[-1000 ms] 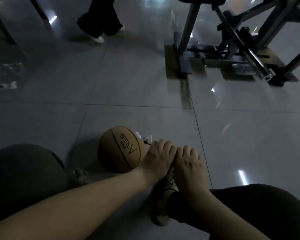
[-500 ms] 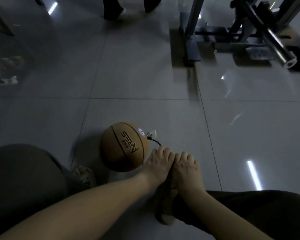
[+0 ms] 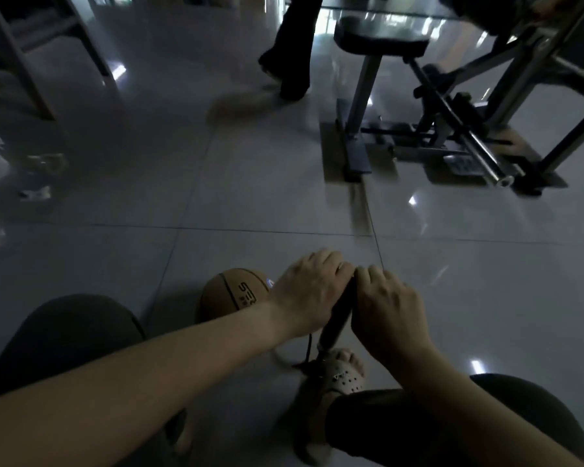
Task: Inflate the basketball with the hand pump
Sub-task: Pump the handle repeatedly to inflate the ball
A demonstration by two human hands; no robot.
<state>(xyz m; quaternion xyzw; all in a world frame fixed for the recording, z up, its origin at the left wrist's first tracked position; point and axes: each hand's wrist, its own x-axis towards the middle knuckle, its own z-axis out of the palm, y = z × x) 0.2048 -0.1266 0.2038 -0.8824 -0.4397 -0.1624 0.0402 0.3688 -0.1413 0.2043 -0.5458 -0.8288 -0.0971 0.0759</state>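
An orange-brown basketball (image 3: 231, 293) lies on the tiled floor just left of my hands, partly hidden by my left forearm. The black hand pump (image 3: 338, 315) stands upright between my hands, its base near my sandalled right foot (image 3: 344, 374). My left hand (image 3: 309, 289) and my right hand (image 3: 386, 306) both grip the pump's handle from either side, raised above the floor. A thin black hose (image 3: 307, 350) hangs beside the pump's barrel; its end at the ball is hidden.
A grey metal exercise bench frame (image 3: 452, 129) stands on the floor at the back right. Another person's dark-trousered legs (image 3: 294, 52) are walking at the back centre. Metal furniture legs (image 3: 31, 62) stand at the back left. My knees fill the bottom corners.
Both hands have risen with the pump handle, exposing the black barrel beneath. The view has tilted up. The other person's legs have moved rightward at the back.
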